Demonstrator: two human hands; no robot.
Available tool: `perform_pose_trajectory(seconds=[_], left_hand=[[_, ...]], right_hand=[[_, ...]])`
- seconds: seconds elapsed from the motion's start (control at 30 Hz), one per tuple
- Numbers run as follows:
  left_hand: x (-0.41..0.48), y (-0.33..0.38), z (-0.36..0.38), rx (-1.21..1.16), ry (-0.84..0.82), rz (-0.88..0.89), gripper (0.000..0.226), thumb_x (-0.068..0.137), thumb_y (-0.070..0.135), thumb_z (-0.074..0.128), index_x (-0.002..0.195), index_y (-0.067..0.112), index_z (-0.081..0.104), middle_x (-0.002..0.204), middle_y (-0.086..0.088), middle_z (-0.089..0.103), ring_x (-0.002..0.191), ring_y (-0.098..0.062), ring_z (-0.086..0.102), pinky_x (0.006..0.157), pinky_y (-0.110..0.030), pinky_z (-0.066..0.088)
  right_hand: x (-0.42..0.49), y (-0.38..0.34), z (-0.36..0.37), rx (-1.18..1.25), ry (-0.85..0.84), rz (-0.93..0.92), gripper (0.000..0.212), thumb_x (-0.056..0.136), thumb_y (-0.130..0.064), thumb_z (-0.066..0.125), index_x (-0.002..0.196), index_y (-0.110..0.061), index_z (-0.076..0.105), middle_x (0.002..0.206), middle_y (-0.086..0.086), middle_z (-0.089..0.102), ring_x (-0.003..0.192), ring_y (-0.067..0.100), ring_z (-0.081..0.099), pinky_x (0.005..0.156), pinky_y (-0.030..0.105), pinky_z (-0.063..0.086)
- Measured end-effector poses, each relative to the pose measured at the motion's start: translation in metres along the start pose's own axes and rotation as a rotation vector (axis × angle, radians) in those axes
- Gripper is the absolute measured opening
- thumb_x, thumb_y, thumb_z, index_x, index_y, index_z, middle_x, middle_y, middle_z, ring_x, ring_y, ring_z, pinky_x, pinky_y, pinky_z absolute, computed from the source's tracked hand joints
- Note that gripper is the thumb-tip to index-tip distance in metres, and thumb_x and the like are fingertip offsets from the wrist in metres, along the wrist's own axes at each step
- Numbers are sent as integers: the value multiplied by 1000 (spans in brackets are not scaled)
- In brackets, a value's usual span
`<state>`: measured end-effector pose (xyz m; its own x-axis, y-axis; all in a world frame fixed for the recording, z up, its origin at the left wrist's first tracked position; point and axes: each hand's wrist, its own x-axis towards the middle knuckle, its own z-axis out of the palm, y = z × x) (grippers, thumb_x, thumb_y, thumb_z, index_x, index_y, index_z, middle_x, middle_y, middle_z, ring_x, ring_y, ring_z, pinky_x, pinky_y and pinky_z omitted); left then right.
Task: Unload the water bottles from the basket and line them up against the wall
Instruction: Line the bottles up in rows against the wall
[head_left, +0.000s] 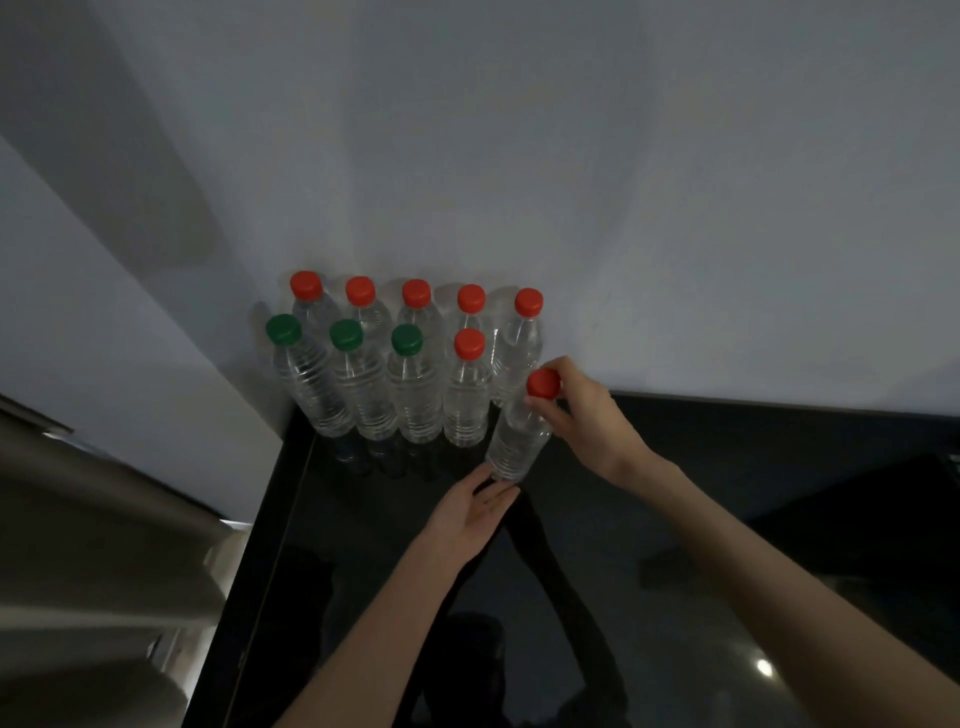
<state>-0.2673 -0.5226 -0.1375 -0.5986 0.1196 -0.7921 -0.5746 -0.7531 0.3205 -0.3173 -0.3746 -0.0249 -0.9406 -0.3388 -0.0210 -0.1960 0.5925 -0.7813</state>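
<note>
A pale wall (519, 156) fills the upper half of the view, and everything below is placed from it. A glossy black surface (727, 519) butts against the foot of the wall and runs toward the person. At the left end of the wall, a grey metallic fitting (78, 519) sits beside the surface's edge.

Five clear water bottles with red caps (415, 312) stand upright in a row directly against the wall. One rank out from the wall stands a second row (415, 395), touching the first: three green-capped bottles, then one red-capped.

Two bare forearms reach toward the wall. The right hand (587, 410) has its fingers (558, 410) and thumb curled round the neck and cap of one more bottle (519, 436), pinching it at the top. The left hand (472, 514) lies flat with fingers (501, 496) straight and relaxed, gripping nothing, their tips at the bottle's base; whether they touch it I cannot tell.

That held bottle is a little farther from the wall than the second row, just beside its right end. It is tilted, its red cap (543, 383) leaning toward the wall and its base low at the surface
</note>
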Motion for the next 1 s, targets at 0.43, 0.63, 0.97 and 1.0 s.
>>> perform_pose_trajectory(seconds=[0.43, 0.63, 0.97, 1.0], left_hand=[[25, 10, 24, -73, -21, -136, 48, 104, 18, 29, 152, 13, 29, 157, -7, 32, 146, -29, 26, 115, -48, 24], [28, 17, 31, -145, -72, -154, 52, 102, 18, 27, 154, 12, 22, 159, -9, 26, 148, -25, 20, 118, -48, 17], [-17, 17, 33, 57, -157, -20, 49, 98, 20, 50, 146, 15, 40, 137, -5, 56, 133, -29, 46, 98, -47, 41], [-28, 17, 32, 103, -180, 4, 47, 99, 22, 50, 145, 16, 42, 134, -3, 59, 131, -28, 49, 100, -45, 41]], right_hand=[[43, 8, 4, -120, 84, -46, 22, 96, -24, 57, 113, -13, 49, 112, 4, 45, 103, 21, 50, 92, 32, 44], [46, 9, 6, -85, 120, -30, 27, 94, -23, 61, 118, -14, 51, 113, 7, 46, 104, 22, 52, 94, 28, 44], [10, -10, -20, 5, 84, 13, 52, 95, -20, 59, 144, -25, 40, 127, -3, 54, 111, 10, 54, 92, 19, 46], [0, -14, -25, -22, 81, -1, 52, 95, -18, 59, 144, -26, 40, 128, -3, 55, 111, 8, 53, 91, 14, 44]])
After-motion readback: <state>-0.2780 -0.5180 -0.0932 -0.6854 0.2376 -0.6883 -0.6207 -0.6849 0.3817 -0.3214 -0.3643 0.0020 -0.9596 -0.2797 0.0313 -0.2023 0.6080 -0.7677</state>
